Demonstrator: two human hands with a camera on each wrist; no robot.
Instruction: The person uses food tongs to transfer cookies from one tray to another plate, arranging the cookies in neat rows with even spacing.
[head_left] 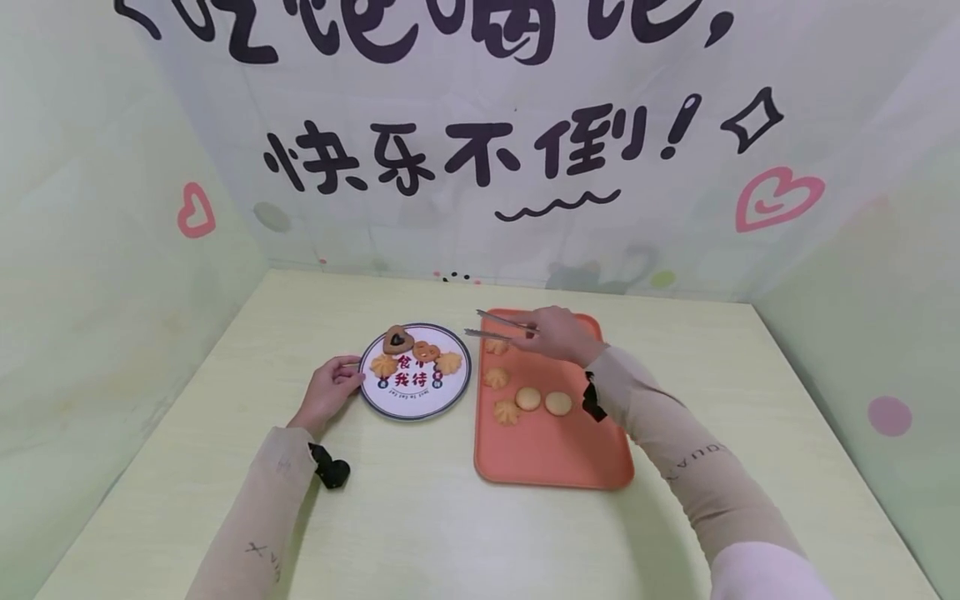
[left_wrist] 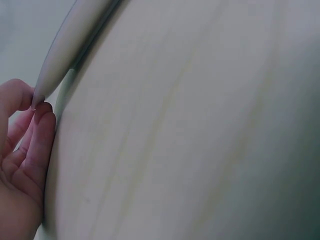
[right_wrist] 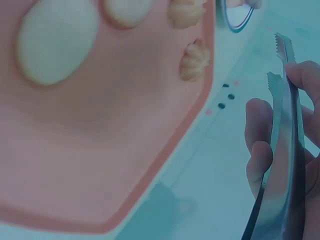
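Near the middle of the pale counter point(head_left: 420, 517), a round white plate point(head_left: 450, 396) with a dark-ringed rim lies just left of an orange tray point(head_left: 555, 458), a narrow gap between them. Your left hand point(head_left: 330, 390) pinches the plate's left edge between thumb and fingers. Your right hand point(head_left: 558, 333) grips a pair of metal tongs point(right_wrist: 286, 135), thumb against one arm and fingers against the other; their toothed tips stand apart, pointing left past the tray's far left corner. On the plate you have a heart-shaped cookie point(head_left: 393, 346) with a dark centre, a pretzel-shaped cookie point(head_left: 427, 352) close beside it, and two ridged cookies point(head_left: 384, 366), one on the left and one on the right. The tray carries three more ridged cookies down its left side, the farthest near the tongs, and two smooth round cookies point(head_left: 558, 404) beside the nearest one. You wear beige sleeves point(head_left: 247, 517), with a black piece point(head_left: 330, 468) at each wrist. Behind the counter, a pale wall point(head_left: 375, 242) bears large dark characters point(head_left: 480, 154) and pink hearts point(head_left: 780, 200)
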